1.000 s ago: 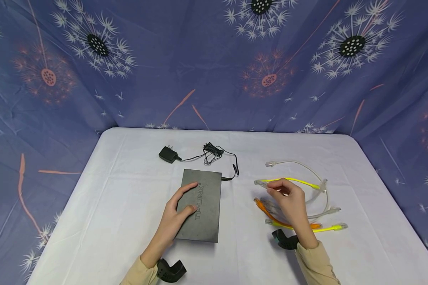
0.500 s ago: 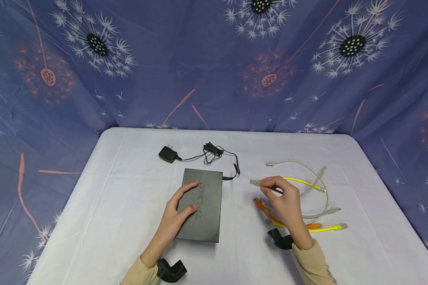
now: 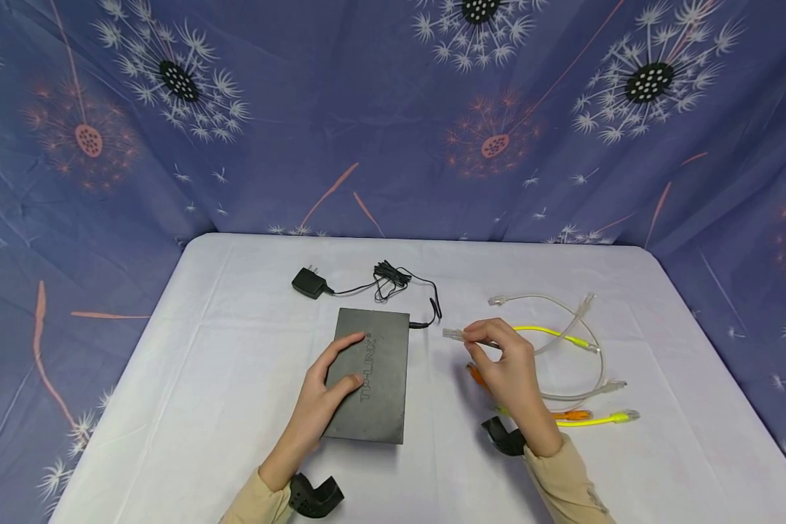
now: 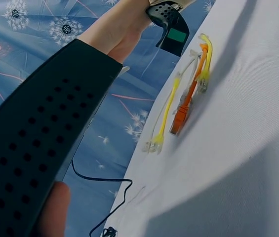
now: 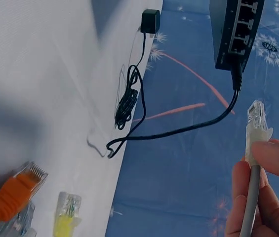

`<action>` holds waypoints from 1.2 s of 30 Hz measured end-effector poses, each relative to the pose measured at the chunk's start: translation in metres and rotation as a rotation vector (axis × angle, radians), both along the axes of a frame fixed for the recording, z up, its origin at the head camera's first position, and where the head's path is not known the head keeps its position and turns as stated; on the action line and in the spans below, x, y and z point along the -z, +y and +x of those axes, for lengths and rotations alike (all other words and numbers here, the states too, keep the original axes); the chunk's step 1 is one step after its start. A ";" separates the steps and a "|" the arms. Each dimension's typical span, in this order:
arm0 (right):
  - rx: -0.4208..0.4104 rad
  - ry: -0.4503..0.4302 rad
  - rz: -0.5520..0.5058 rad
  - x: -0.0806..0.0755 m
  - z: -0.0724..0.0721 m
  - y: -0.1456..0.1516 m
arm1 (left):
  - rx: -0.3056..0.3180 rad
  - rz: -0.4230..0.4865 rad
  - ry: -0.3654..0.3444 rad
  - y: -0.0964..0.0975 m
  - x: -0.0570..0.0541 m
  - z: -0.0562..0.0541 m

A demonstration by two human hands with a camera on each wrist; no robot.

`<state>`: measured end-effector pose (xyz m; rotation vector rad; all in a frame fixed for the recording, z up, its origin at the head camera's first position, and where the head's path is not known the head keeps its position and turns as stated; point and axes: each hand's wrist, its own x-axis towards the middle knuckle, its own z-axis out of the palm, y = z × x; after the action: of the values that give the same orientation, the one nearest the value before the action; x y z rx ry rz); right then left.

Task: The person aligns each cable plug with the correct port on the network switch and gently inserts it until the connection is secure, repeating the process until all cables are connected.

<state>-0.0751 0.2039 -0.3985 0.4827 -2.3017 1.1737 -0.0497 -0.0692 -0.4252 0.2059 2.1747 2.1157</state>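
right hand (image 3: 507, 367) — pinches grey cable (image 5: 252, 195), now nearer black box (image 3: 385, 375) | left hand (image 3: 317, 393) — grips it, underside unclear

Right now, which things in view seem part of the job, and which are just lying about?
Seemingly part of the job:
Dark grey box, held by the left hand
Pale grey cable, pinched near its clear plug by the right hand
Black cord, linking box and adapter

Lying about, perhaps for later:
Orange cable
Yellow cables
Other pale cabling
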 end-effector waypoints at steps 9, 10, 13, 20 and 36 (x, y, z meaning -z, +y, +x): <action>-0.072 0.090 0.021 0.000 -0.005 -0.012 | -0.005 0.014 0.002 0.001 0.000 0.000; -0.080 0.096 0.022 0.000 -0.005 -0.013 | -0.005 0.015 0.002 0.001 0.000 0.000; -0.094 0.109 0.034 0.001 -0.007 -0.016 | -0.006 0.019 0.005 0.001 -0.001 0.000; -0.106 0.144 0.081 0.003 -0.011 -0.021 | -0.007 0.031 0.001 0.001 -0.003 0.000; -0.138 0.181 0.083 0.001 -0.015 -0.033 | -0.003 0.044 -0.011 0.003 -0.005 -0.001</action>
<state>-0.0903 0.1710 -0.3999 0.7575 -2.1955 1.0539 -0.0509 -0.0663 -0.4203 0.1941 2.1254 2.1620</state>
